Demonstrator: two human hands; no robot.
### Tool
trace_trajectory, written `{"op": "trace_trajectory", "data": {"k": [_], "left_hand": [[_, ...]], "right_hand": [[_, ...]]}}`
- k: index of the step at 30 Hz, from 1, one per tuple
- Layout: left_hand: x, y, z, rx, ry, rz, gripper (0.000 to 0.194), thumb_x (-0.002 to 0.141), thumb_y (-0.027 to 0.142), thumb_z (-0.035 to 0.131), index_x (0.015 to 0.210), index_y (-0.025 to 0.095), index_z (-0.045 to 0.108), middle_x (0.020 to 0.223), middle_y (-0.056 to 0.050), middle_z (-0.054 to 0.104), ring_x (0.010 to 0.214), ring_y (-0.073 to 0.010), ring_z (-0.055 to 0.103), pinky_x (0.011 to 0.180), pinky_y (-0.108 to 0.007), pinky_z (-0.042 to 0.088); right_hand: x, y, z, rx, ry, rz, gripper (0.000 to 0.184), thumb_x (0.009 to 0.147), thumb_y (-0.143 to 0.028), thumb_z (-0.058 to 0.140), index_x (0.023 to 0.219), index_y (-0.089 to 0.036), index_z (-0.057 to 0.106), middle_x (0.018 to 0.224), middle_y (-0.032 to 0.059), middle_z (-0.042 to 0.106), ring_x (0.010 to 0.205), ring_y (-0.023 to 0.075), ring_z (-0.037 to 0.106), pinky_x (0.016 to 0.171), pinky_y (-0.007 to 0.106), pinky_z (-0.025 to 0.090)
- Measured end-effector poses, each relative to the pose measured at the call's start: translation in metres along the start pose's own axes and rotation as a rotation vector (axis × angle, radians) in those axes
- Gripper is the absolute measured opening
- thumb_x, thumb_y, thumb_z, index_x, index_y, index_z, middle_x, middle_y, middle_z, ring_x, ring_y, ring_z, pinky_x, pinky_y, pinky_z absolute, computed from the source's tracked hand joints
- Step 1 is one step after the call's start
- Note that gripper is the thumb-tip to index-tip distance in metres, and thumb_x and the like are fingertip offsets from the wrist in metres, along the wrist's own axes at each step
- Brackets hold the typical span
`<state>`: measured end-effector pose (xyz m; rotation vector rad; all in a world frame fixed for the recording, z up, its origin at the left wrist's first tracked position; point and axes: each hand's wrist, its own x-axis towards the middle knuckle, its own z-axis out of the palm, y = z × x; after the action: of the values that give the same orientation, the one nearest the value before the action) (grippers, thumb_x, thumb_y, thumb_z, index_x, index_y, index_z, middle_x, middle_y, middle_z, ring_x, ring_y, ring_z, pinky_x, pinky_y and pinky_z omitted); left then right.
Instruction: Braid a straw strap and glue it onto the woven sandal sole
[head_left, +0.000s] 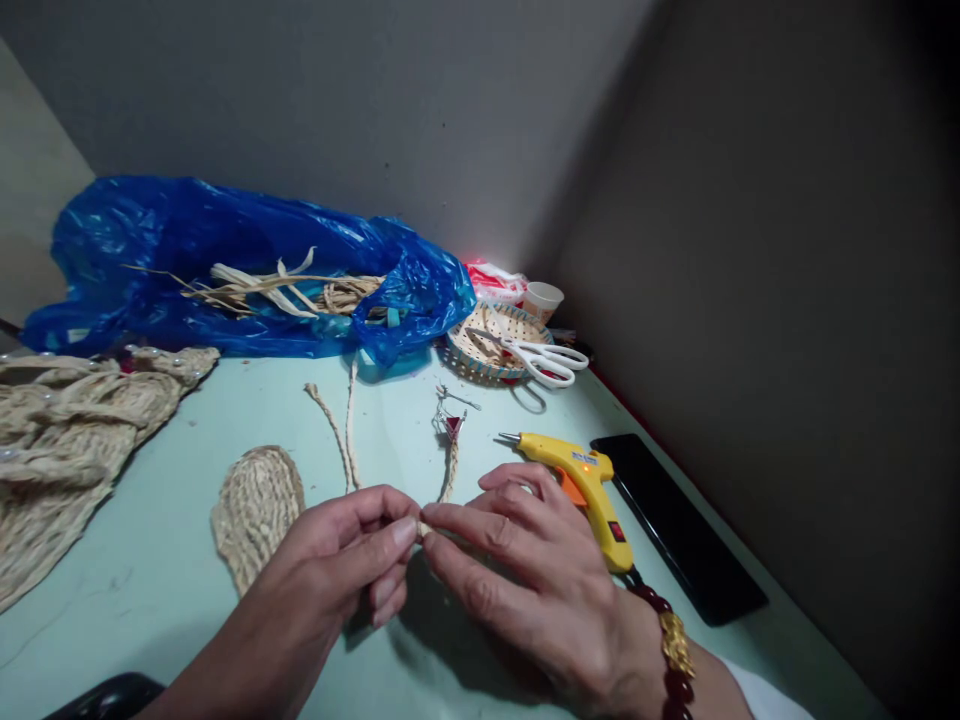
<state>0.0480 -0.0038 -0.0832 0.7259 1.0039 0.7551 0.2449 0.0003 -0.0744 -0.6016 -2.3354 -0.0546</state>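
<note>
Between my two hands, just above the table, is a small pale bit of braided straw cord (424, 531). My left hand (341, 560) is closed, its thumb and forefinger pinching the cord. From the other side my right hand (525, 570) pinches it with thumb and forefinger tips, its other fingers loosely bent. Two braided ends (334, 425) stretch out beyond my left hand. A braid with a red triangular charm (453, 428) and thin wire lies past my fingertips. Whether these braids join the held piece is hidden. An oval woven straw piece (259, 510) is beside my left hand.
A yellow glue gun (589, 475) and a black phone-like slab (679, 525) lie at right. White-handled scissors (544, 358) rest on a woven basket (480, 350) near a paper cup (543, 298). A blue plastic bag (247, 225) with straw stands behind; larger woven work (90, 420) is at left.
</note>
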Motion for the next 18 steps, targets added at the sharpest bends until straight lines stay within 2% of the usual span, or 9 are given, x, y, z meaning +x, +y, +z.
{"op": "trace_trajectory", "data": {"k": [3,5,7,9,11,12,15,18], "left_hand": [[0.0,0.001,0.0,0.067,0.023,0.04,0.019,0.082,0.037,0.068,0.076,0.02,0.062,0.076,0.001,0.058,0.062,-0.0119,0.04,0.06,-0.026,0.034],[-0.001,0.003,0.002,0.141,0.043,0.064,0.022,0.082,0.04,0.067,0.075,0.02,0.062,0.073,0.002,0.056,0.064,-0.0128,0.04,0.061,-0.026,0.034],[-0.004,0.006,0.005,0.218,0.075,0.081,0.024,0.08,0.043,0.069,0.077,0.02,0.064,0.067,0.004,0.051,0.063,-0.0126,0.038,0.058,-0.025,0.032],[-0.007,0.01,0.009,0.305,0.101,0.091,0.026,0.077,0.045,0.07,0.078,0.019,0.066,0.063,0.005,0.047,0.063,-0.0129,0.039,0.057,-0.024,0.031],[-0.008,0.011,0.013,0.381,0.119,0.102,0.025,0.075,0.044,0.069,0.076,0.02,0.065,0.063,0.005,0.049,0.065,-0.0146,0.044,0.059,-0.025,0.035],[-0.009,0.011,0.014,0.404,0.129,0.117,0.023,0.075,0.043,0.068,0.075,0.02,0.065,0.065,0.004,0.053,0.067,-0.0158,0.047,0.062,-0.026,0.038],[-0.009,0.006,0.016,0.465,0.149,0.189,0.018,0.076,0.04,0.065,0.07,0.022,0.064,0.069,0.002,0.059,0.069,-0.018,0.054,0.067,-0.028,0.043],[-0.008,-0.005,0.011,0.544,0.155,0.279,0.023,0.08,0.044,0.063,0.068,0.024,0.063,0.068,0.002,0.058,0.066,-0.0183,0.055,0.064,-0.028,0.044]], "right_hand": [[0.001,-0.002,-0.001,-0.031,-0.024,-0.021,0.034,0.085,-0.022,0.052,0.111,-0.006,0.068,0.112,0.0157,0.073,0.077,0.0222,0.065,0.081,0.046,0.049],[0.004,-0.005,-0.003,0.054,0.0,0.059,0.034,0.081,-0.02,0.055,0.111,-0.01,0.068,0.11,0.0138,0.074,0.076,0.0214,0.066,0.081,0.046,0.049],[0.007,-0.008,-0.005,0.235,0.059,0.244,0.025,0.084,-0.016,0.055,0.103,-0.016,0.071,0.104,0.0094,0.076,0.079,0.0196,0.069,0.084,0.042,0.05],[0.01,-0.01,-0.007,0.405,0.089,0.493,0.016,0.089,-0.019,0.055,0.094,-0.018,0.071,0.097,0.0063,0.077,0.083,0.0177,0.07,0.083,0.036,0.05],[0.012,-0.012,-0.008,0.478,0.046,0.676,0.013,0.091,-0.026,0.059,0.089,-0.018,0.069,0.087,0.0037,0.075,0.081,0.0163,0.068,0.077,0.031,0.049],[0.012,-0.014,-0.008,0.47,-0.004,0.71,0.014,0.091,-0.029,0.061,0.088,-0.017,0.068,0.083,0.0024,0.073,0.079,0.0156,0.066,0.074,0.03,0.047],[0.009,-0.016,-0.003,0.359,-0.146,0.609,0.019,0.096,-0.029,0.055,0.085,-0.015,0.064,0.077,0.0006,0.066,0.074,0.0147,0.058,0.075,0.031,0.041],[0.002,-0.017,0.005,0.225,-0.191,0.452,0.023,0.098,-0.024,0.046,0.084,-0.014,0.061,0.074,0.002,0.062,0.068,0.0152,0.052,0.072,0.033,0.036]]}}
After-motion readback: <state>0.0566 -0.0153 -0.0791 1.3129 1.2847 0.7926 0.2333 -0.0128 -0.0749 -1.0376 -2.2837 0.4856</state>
